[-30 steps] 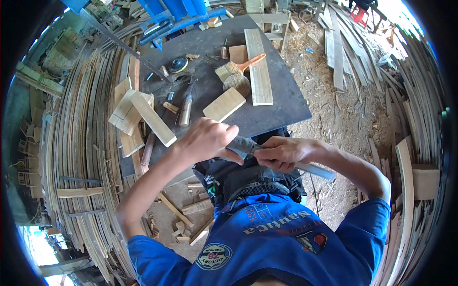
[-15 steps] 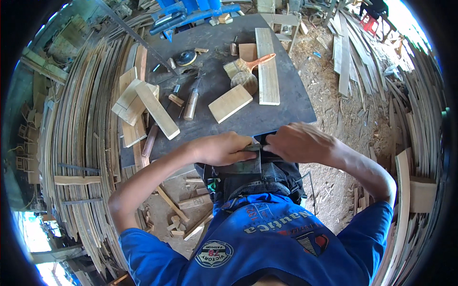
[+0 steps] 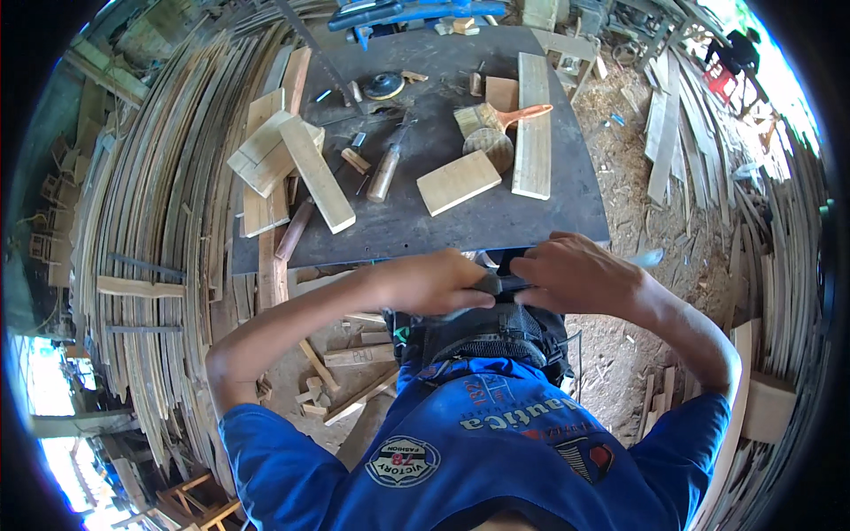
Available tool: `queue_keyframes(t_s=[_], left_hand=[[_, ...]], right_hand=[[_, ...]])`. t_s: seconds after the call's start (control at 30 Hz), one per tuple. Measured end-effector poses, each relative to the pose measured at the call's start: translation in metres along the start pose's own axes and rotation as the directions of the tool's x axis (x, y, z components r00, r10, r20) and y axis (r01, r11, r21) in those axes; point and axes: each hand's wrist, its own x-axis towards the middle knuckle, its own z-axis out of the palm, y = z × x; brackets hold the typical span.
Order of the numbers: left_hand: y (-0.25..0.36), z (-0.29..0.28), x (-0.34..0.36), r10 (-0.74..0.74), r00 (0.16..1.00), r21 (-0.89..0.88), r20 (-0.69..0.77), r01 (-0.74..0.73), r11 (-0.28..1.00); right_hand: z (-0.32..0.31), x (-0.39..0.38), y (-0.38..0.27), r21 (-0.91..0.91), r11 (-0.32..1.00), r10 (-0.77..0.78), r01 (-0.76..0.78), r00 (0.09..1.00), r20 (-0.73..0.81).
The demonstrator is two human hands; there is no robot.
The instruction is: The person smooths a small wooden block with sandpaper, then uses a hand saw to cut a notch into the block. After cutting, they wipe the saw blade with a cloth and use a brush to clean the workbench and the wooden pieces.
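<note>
Both my hands meet in front of my waist, at the near edge of the dark worktable [image 3: 390,232]. My left hand [image 3: 429,281] is closed around a small grey piece [image 3: 489,282] whose kind I cannot make out. Close beside it, my right hand [image 3: 580,276] has its fingers curled inward, and what they hold is hidden. Beyond them on the table lie a rectangular wooden block [image 3: 459,183], a wooden-handled chisel-like tool [image 3: 383,174] and a paintbrush [image 3: 522,114]. The brush rests across a long board [image 3: 532,142], next to a round wooden piece [image 3: 489,148].
Wooden pieces [image 3: 319,177] overlap at the table's left side, and a round black disc [image 3: 383,86] sits farther back. Stacked timber strips [image 3: 168,212] fill the left, with more boards [image 3: 664,133] at right. Offcuts [image 3: 359,356] lie on the floor. A person [image 3: 737,51] is far right.
The view has shifted, so the table appears farther right. The flat dark plate under my left hand no longer shows; a small grey piece shows at its fingertips instead.
</note>
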Motion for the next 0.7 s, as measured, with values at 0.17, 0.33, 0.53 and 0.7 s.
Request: queue_keyframes(t_s=[0.17,0.33,0.53,0.7], left_hand=[[0.016,0.008,0.0,0.062,0.983,0.716,-0.173,0.082,0.694],[0.006,0.011,-0.003,0.256,0.941,0.88,-0.223,0.081,0.469],[0.008,0.017,-0.005,0.42,0.872,0.87,-0.251,0.013,0.492],[-0.001,0.019,-0.005,0.393,0.883,0.814,-0.255,-0.023,0.58]], right_hand=[[0.024,0.006,0.021,0.621,0.759,0.042,-0.195,0.967,0.252],[0.044,0.01,0.035,0.865,0.111,-0.079,-0.489,0.863,0.498],[0.04,0.004,0.01,0.798,-0.181,-0.19,-0.575,0.817,0.545],[0.064,0.004,0.007,0.848,-0.181,-0.135,-0.499,0.866,0.481]])
